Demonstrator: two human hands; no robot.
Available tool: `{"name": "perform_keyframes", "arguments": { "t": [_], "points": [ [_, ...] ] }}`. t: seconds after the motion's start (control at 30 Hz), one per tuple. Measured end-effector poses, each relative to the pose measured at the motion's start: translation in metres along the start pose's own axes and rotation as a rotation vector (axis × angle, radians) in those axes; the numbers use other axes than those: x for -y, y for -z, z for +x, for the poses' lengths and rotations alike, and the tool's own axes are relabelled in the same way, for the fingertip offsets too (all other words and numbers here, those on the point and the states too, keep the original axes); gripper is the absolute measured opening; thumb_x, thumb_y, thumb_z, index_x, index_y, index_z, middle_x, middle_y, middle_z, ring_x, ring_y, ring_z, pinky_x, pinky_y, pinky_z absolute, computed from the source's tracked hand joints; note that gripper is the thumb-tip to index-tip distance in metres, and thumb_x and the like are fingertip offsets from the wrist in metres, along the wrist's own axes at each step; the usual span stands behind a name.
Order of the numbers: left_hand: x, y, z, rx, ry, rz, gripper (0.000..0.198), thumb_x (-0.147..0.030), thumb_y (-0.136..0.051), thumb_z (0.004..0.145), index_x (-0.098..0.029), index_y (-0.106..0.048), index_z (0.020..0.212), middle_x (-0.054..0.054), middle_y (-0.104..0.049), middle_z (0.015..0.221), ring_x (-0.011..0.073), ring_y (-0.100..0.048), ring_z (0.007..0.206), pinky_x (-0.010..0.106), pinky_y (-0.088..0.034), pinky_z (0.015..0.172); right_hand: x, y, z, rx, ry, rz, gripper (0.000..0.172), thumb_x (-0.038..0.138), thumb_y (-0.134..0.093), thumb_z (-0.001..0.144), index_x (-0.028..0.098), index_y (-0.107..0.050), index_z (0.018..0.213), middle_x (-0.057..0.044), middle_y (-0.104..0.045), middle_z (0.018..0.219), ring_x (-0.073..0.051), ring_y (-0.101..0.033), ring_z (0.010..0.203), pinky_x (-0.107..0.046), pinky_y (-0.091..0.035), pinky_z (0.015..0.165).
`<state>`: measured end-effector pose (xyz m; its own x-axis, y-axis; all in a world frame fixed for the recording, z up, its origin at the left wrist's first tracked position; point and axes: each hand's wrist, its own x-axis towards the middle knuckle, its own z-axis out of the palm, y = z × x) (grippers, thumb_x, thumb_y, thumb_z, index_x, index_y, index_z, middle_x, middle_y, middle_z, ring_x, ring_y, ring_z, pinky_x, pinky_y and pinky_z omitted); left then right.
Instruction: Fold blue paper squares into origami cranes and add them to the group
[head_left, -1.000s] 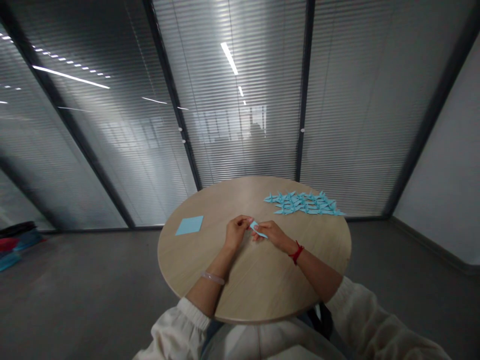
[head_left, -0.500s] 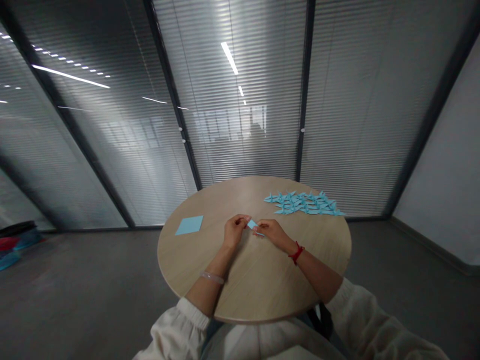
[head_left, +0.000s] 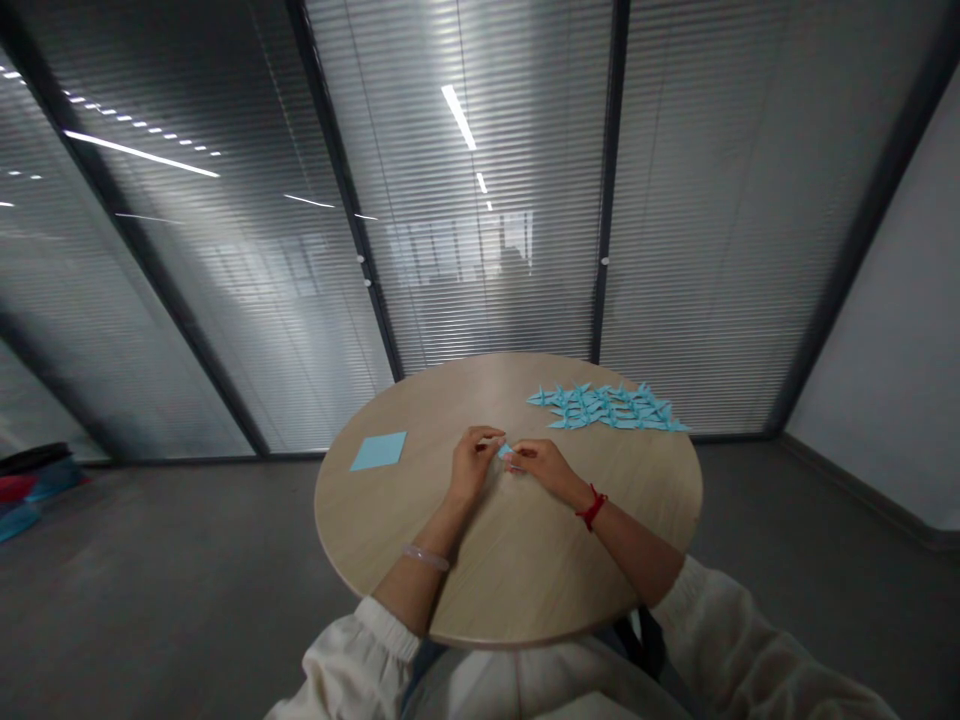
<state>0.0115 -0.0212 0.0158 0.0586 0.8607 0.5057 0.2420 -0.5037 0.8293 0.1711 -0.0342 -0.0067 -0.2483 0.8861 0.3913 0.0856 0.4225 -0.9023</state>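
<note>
Both my hands meet over the middle of a round wooden table (head_left: 420,560). My left hand (head_left: 471,466) and my right hand (head_left: 541,465) pinch a small folded piece of light blue paper (head_left: 503,451) between their fingertips, so that only a sliver of it shows. A clear bracelet sits on my left wrist and a red cord on my right. A flat square of the same blue paper (head_left: 379,450) lies on the table to the left of my hands.
Several folded blue paper pieces (head_left: 606,407) lie in rows at the table's far right. Glass walls with shut blinds stand behind the table, and a white wall rises on the right. Grey floor surrounds the table. Coloured bags (head_left: 30,485) lie at the far left.
The blue paper strip that stuck out from my right hand has been folded smaller and is now almost hidden between my fingertips. My hands have drawn slightly closer together.
</note>
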Motion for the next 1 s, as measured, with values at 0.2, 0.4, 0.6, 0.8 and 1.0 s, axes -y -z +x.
{"name": "perform_keyframes", "arguments": {
  "t": [0.2, 0.4, 0.6, 0.8, 1.0],
  "points": [
    [-0.004, -0.002, -0.004, 0.222, -0.021, 0.046, 0.038, -0.046, -0.05, 0.085, -0.017, -0.073, 0.094, 0.007, -0.072, 0.099, 0.023, -0.065, 0.096, 0.033, -0.045, 0.089, -0.002, 0.002, 0.002, -0.077, -0.024, 0.032, 0.034, 0.05, -0.063, 0.075, 0.016, -0.066, 0.075, -0.003, -0.066, 0.069, -0.016, -0.061, 0.065, -0.026, -0.046, 0.061],
    [0.0, -0.003, -0.004, 0.3, -0.064, 0.057, 0.043, -0.045, -0.05, 0.086, -0.015, -0.069, 0.109, 0.008, -0.068, 0.112, 0.0244, -0.063, 0.104, 0.035, -0.044, 0.096, -0.003, 0.004, 0.004, -0.072, 0.035, 0.051, 0.031, 0.047, -0.06, 0.078, 0.017, -0.066, 0.079, -0.003, -0.068, 0.074, -0.015, -0.06, 0.064, -0.026, -0.046, 0.059],
    [0.006, -0.003, -0.002, 0.297, -0.072, 0.056, 0.04, -0.042, -0.052, 0.085, -0.016, -0.068, 0.111, 0.008, -0.067, 0.115, 0.0243, -0.061, 0.108, 0.036, -0.042, 0.098, -0.005, 0.004, 0.002, -0.045, 0.053, 0.069, 0.025, 0.042, -0.061, 0.079, 0.018, -0.066, 0.085, -0.003, -0.068, 0.076, -0.015, -0.061, 0.067, -0.026, -0.046, 0.061],
    [0.007, -0.003, -0.002, 0.288, -0.085, 0.11, 0.039, -0.042, -0.05, 0.086, -0.016, -0.069, 0.107, 0.009, -0.069, 0.111, 0.0245, -0.064, 0.103, 0.035, -0.045, 0.094, -0.006, 0.003, 0.001, -0.061, 0.056, 0.037, 0.024, 0.041, -0.061, 0.078, 0.018, -0.064, 0.085, -0.002, -0.067, 0.075, -0.015, -0.06, 0.067, -0.025, -0.045, 0.062],
    [0.005, -0.003, -0.003, 0.282, -0.1, 0.128, 0.039, -0.043, -0.047, 0.087, -0.015, -0.071, 0.098, 0.01, -0.073, 0.097, 0.0219, -0.067, 0.085, 0.031, -0.049, 0.08, -0.008, 0.003, 0.001, -0.125, 0.032, -0.063, 0.018, 0.037, -0.062, 0.078, 0.019, -0.059, 0.082, 0.0, -0.066, 0.071, -0.015, -0.061, 0.067, -0.025, -0.044, 0.063]
  ]
}}
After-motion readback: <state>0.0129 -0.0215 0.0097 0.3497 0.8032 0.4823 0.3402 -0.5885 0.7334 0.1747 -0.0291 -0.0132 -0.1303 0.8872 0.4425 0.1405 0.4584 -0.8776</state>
